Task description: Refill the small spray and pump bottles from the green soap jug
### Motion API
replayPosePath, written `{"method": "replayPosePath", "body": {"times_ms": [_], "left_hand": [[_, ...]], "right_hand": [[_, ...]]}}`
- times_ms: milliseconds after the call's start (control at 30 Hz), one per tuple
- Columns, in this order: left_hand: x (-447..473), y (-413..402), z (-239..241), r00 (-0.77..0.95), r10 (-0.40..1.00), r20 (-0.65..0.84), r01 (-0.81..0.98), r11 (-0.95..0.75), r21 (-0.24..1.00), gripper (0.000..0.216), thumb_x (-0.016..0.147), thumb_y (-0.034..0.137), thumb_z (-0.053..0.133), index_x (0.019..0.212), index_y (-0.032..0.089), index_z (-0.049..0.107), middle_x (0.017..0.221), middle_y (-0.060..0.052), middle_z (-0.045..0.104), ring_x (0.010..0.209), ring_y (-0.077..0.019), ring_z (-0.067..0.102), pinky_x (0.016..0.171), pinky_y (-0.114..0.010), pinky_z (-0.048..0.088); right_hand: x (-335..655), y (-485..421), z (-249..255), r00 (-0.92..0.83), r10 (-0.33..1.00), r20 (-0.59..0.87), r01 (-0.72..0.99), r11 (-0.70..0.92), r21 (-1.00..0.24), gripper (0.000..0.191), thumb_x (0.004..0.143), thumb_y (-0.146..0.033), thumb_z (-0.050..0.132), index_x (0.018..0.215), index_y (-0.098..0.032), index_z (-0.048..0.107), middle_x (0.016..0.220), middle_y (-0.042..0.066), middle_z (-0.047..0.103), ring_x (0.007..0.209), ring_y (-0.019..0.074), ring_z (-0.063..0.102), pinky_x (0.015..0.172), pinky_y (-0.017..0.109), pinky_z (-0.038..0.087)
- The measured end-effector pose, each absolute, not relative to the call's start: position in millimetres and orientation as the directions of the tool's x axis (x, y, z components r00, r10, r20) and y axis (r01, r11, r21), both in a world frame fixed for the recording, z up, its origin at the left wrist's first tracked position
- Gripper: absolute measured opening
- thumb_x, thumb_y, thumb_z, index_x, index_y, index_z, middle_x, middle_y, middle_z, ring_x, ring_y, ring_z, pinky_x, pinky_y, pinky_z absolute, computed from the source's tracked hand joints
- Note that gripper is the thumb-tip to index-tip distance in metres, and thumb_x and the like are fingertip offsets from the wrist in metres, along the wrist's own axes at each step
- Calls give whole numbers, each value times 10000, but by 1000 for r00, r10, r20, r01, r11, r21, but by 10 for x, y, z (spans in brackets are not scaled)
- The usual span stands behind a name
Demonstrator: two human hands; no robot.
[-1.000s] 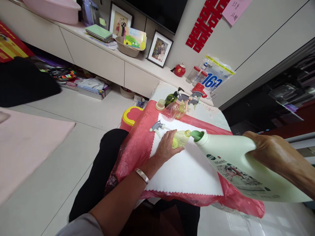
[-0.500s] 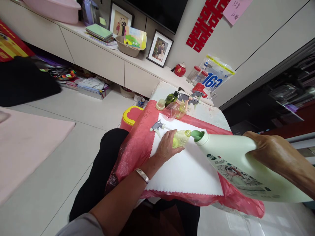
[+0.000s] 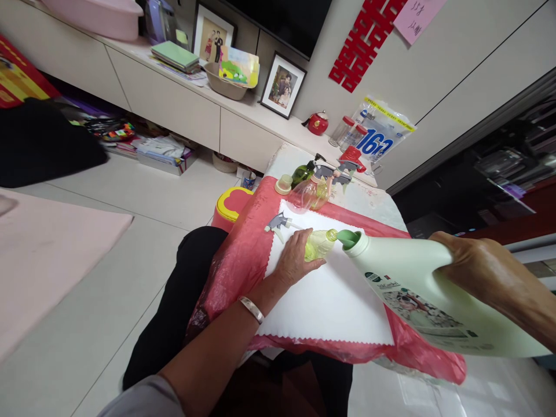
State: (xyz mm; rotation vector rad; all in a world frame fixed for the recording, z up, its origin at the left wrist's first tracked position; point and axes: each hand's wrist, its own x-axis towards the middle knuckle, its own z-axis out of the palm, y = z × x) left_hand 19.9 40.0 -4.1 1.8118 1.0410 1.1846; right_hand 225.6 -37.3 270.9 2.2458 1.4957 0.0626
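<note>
My left hand (image 3: 295, 259) is closed around a small clear yellow spray bottle (image 3: 320, 244) with its top off, tilted so its mouth points right. My right hand (image 3: 473, 267) grips the handle of a large pale green detergent jug (image 3: 403, 272), tipped to the left. The jug's green spout sits right at the small bottle's mouth; whether liquid flows, I cannot tell. A grey spray trigger head (image 3: 278, 223) lies beside my left hand on a white scalloped sheet (image 3: 330, 307). Behind it are a pale cap (image 3: 284, 185) and a clear pink spray bottle (image 3: 306, 197).
Red plastic film (image 3: 243, 249) covers much of the small table under the white sheet. At its far end stand a dark green pump bottle (image 3: 302, 174) and more spray heads (image 3: 343, 171). A pink and yellow stool (image 3: 232, 205) is left of the table; a low cabinet (image 3: 247, 133) runs behind.
</note>
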Motion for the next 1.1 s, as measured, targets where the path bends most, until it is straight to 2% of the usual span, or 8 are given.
{"method": "replayPosePath", "body": {"times_ms": [233,367,1100], "left_hand": [[199,408,-64,249,896,368,225,-423,878,839,704,363,842,1405,239,399,1302,-121,564,1274,-339,547,1085,-540,466],[197,409,-69,252,894,369,232,-426,874,846,701,358,842,1408,229,396,1315,-132,559,1276,-342,543,1080,-540,473],[207,405,-53,251,898,363,231,-419,878,850,689,340,852,1396,204,400,1322,-146,559,1281,-348,538,1089,-541,465]], "right_hand": [[2256,-361,2717,424,882,-207,861,-323,392,223,711,-199,515,884,-307,606,711,-34,636,633,167,610,545,241,377],[2233,-361,2720,431,880,-200,866,-341,367,240,688,-183,524,878,-300,613,715,-37,646,643,166,627,548,236,389],[2333,-349,2681,421,885,-198,851,-310,424,220,747,-216,520,915,-332,602,724,-61,632,650,148,622,547,226,386]]}}
